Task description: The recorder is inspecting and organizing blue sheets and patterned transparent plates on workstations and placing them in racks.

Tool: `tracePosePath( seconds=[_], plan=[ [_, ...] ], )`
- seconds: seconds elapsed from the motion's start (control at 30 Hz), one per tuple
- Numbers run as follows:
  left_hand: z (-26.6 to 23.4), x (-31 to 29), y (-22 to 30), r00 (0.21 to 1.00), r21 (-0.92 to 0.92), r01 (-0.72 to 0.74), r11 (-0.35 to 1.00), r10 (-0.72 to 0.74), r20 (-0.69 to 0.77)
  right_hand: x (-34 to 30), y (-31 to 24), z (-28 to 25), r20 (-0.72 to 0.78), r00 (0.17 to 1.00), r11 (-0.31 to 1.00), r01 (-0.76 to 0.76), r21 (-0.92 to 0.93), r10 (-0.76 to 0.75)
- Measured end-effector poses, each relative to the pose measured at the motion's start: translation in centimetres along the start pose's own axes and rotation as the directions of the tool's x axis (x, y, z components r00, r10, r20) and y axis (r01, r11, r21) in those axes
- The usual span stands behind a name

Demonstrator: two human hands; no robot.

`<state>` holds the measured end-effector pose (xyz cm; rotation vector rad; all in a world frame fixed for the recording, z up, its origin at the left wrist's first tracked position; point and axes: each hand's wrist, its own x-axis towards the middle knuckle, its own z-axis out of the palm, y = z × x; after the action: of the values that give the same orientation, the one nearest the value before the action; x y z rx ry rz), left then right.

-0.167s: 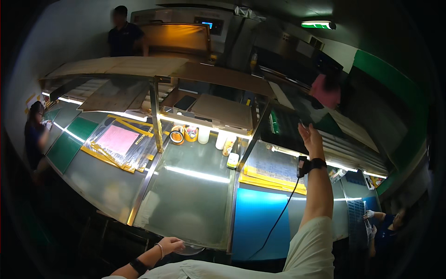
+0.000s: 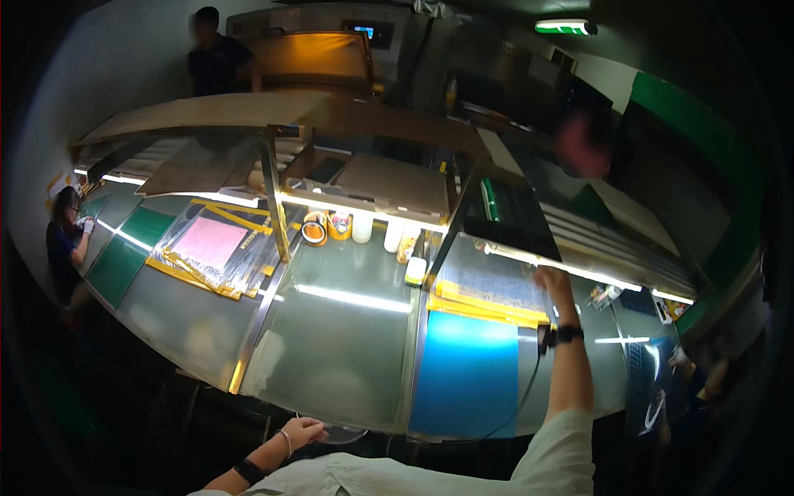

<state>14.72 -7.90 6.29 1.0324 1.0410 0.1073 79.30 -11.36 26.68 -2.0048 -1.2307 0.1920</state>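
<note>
My right hand [image 2: 551, 279] is just under the tube light of the right-hand shelf, above the far right corner of a stack of clear sheets with yellow taped edges [image 2: 488, 285]. Its fingers look curled in; what they hold, if anything, is too small and blurred to name. A black band and a small box with a black cable sit at that wrist. Down at the near edge of the middle glass worktop [image 2: 331, 355], my left hand [image 2: 304, 431] has its fingers bent together, and any thing inside them is hidden. A blue sheet [image 2: 463, 372] lies between the two hands.
Tape rolls [image 2: 314, 229] and several bottles [image 2: 361, 227] stand under the middle shelf. A pink sheet [image 2: 213, 240] and a green sheet [image 2: 128, 256] lie to the left. A green tube [image 2: 490, 200] rests on the right shelf. Co-workers are at both sides and behind.
My right hand has come down and nearer from the shelf top to below its light, its fingers drawing in. My left hand stays by the worktop's near edge.
</note>
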Motion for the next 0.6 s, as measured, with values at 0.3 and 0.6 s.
tracePosePath(
  seconds=[0.3, 0.6],
  plan=[
    [4.2, 3.6, 3.7, 0.978, 0.565, -0.203, 0.799, 0.198, 0.070, -35.9, 8.9, 15.0, -0.043, 0.861, 0.643, -0.411, -0.646, 0.507],
    [7.2, 3.7, 2.9, 0.968, 0.768, -0.244, 0.592, 0.098, 0.232, -45.0, 6.9, 17.4, -0.381, 0.587, 0.686, -0.696, 0.213, 0.714]
  ],
)
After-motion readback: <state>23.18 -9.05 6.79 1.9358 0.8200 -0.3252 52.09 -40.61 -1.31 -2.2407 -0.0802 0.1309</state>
